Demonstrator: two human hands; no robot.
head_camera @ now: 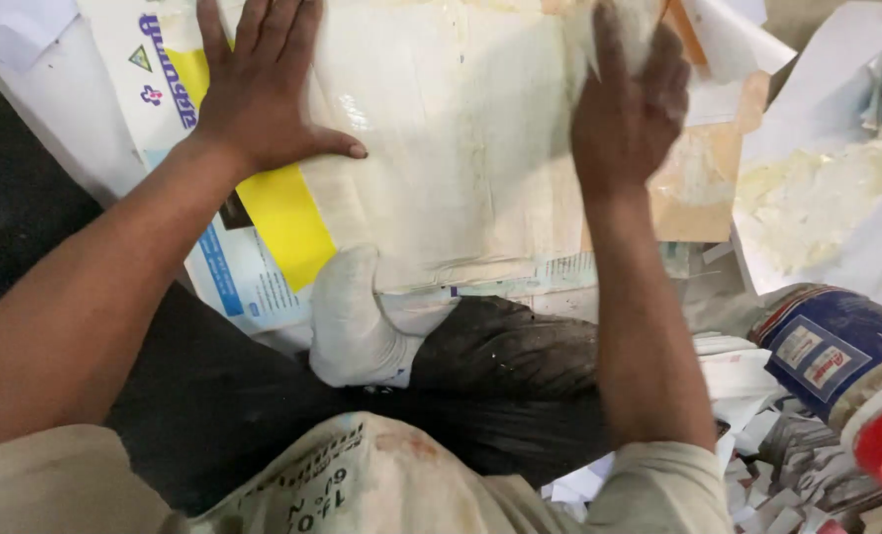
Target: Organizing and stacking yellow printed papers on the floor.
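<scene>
paper sheet (441, 148), pale and glue-smeared, lies flat on printed sheets beyond the lap; nearest, a sack apron (342, 485) covers the lap, a white cloth wad (352, 321) just past it, a blue can (836, 351) at right; left hand (263, 84) presses flat, fingers spread, on the sheet; right hand (624, 104) clutches a white rag (624, 25) on it
</scene>
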